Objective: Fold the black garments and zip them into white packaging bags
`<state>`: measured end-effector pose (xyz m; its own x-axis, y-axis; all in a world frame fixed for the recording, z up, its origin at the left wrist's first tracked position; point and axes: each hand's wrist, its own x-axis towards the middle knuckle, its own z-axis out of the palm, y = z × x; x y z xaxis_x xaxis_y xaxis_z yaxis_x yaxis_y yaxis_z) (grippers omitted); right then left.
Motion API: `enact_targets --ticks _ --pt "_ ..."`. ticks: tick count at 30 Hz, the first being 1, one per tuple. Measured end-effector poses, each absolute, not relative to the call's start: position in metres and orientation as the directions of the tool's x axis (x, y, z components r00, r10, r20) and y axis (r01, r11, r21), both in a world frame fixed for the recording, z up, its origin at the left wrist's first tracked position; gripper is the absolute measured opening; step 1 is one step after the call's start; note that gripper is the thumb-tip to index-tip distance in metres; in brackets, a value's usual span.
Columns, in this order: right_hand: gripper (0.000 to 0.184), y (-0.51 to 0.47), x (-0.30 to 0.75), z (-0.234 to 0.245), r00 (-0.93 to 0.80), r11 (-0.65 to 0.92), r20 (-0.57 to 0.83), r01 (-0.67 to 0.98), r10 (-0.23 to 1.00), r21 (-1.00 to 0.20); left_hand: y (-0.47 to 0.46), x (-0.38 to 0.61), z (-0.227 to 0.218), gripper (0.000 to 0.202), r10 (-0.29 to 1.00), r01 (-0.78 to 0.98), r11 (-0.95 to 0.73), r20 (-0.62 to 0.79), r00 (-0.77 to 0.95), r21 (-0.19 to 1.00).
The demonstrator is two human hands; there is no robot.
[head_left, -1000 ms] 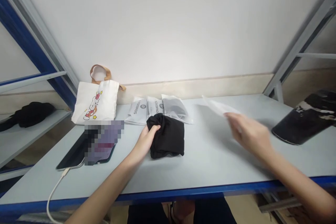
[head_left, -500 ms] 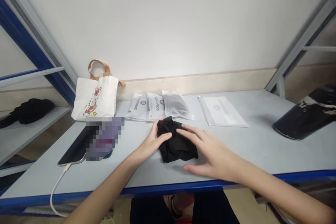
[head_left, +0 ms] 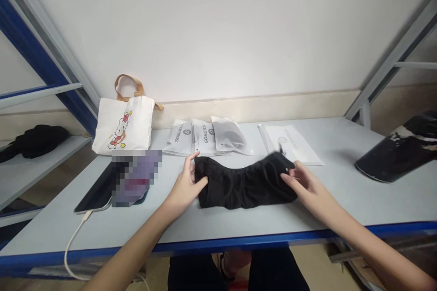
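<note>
A black fabric garment (head_left: 244, 186) lies stretched sideways on the grey tabletop (head_left: 324, 200) in a long, wrinkled strip. My left hand (head_left: 186, 186) grips its left end, with the thumb over the cloth. My right hand (head_left: 302, 182) pinches the right end, which lifts slightly from the table. Behind the cloth are several printed ROCKBROS plastic packets (head_left: 205, 138). A flat white packet (head_left: 290, 143) lies behind my right hand, partly hidden by the cloth's end.
A white tote bag (head_left: 123, 122) with tan handles stands back left. A tablet or phone (head_left: 97, 195), partly blurred out, has a white cable (head_left: 72, 245). A black cylinder (head_left: 399, 150) lies far right. Black cloth (head_left: 37, 141) sits on a left shelf.
The black cloth has gone from a bunched heap to a long strip, pulled out to the right. My right hand moved from the cloth's top to its right end.
</note>
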<state>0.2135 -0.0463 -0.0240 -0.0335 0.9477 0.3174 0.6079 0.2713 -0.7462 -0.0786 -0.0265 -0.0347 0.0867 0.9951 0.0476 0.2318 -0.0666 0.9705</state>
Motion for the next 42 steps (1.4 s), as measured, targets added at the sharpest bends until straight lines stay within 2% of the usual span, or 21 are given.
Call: enact_targets --ticks 2,4,6,9,11,14,18,21,24,26,29,31,32,34,37,40,42 --pt "0.023 -0.056 0.229 -0.028 0.033 0.220 0.332 0.688 0.943 -0.691 -0.032 -0.087 -0.037 0.072 0.984 0.469 -0.175 0.166 0.062 0.865" --pt "0.037 -0.062 0.235 -0.028 0.013 0.255 0.428 0.787 0.904 -0.562 -0.034 -0.094 -0.038 0.068 0.941 0.661 -0.312 0.320 0.113 0.682" --pt "0.043 -0.062 0.230 -0.026 -0.169 0.370 0.468 0.849 0.867 -0.378 -0.033 -0.097 -0.038 0.057 0.889 0.732 -0.431 0.386 0.245 0.527" --pt "0.046 -0.053 0.215 -0.022 -0.488 0.565 0.348 0.807 0.801 -0.169 -0.031 -0.098 -0.038 0.043 0.875 0.739 -0.482 0.312 0.371 0.471" --pt "0.039 -0.046 0.209 -0.021 -0.566 0.619 0.293 0.774 0.770 -0.131 -0.029 -0.098 -0.037 0.037 0.879 0.750 -0.476 0.283 0.384 0.460" --pt "0.025 -0.042 0.210 -0.020 -0.583 0.637 0.291 0.757 0.759 -0.145 -0.021 -0.100 -0.028 0.031 0.868 0.766 -0.490 0.309 0.388 0.416" --pt "0.050 -0.057 0.212 -0.017 -0.591 0.656 0.344 0.747 0.730 -0.108 0.005 -0.099 -0.009 0.030 0.871 0.805 -0.455 0.378 0.313 0.382" --pt "0.064 -0.081 0.208 -0.015 -0.663 0.716 0.327 0.695 0.673 -0.062 0.016 -0.091 0.001 0.032 0.832 0.848 -0.426 0.506 0.230 0.315" --pt "0.058 -0.104 0.210 -0.013 -0.710 0.747 0.237 0.647 0.663 -0.152 0.001 -0.079 -0.001 0.033 0.779 0.752 -0.565 0.519 0.351 0.340" --pt "0.044 -0.111 0.216 -0.013 -0.697 0.709 0.165 0.638 0.697 -0.299 -0.020 -0.072 -0.006 0.035 0.794 0.637 -0.607 0.400 0.458 0.475" --pt "0.027 -0.109 0.227 -0.013 -0.568 0.566 0.175 0.643 0.804 -0.515 -0.052 -0.069 -0.013 0.045 0.847 0.544 -0.490 0.225 0.481 0.681" --pt "0.023 -0.102 0.229 -0.015 -0.481 0.501 0.200 0.652 0.854 -0.570 -0.065 -0.072 -0.015 0.041 0.856 0.538 -0.447 0.166 0.490 0.715" --pt "0.023 -0.097 0.228 -0.016 -0.478 0.504 0.205 0.664 0.854 -0.553 -0.070 -0.074 -0.015 0.037 0.850 0.549 -0.450 0.149 0.505 0.704" --pt "0.026 -0.086 0.224 -0.020 -0.553 0.589 0.218 0.686 0.804 -0.427 -0.074 -0.078 -0.014 0.035 0.826 0.578 -0.480 0.118 0.551 0.660" --pt "0.031 -0.061 0.218 -0.024 -0.652 0.698 0.277 0.706 0.706 -0.117 -0.073 -0.082 -0.013 0.054 0.799 0.590 -0.527 0.119 0.589 0.612" --pt "0.035 -0.029 0.217 -0.020 -0.631 0.640 0.393 0.758 0.669 0.127 -0.067 -0.080 -0.013 0.069 0.805 0.612 -0.532 0.124 0.581 0.585" --pt "0.039 -0.013 0.215 -0.014 -0.564 0.551 0.488 0.813 0.666 0.188 -0.060 -0.074 -0.015 0.072 0.829 0.648 -0.505 0.112 0.548 0.570"
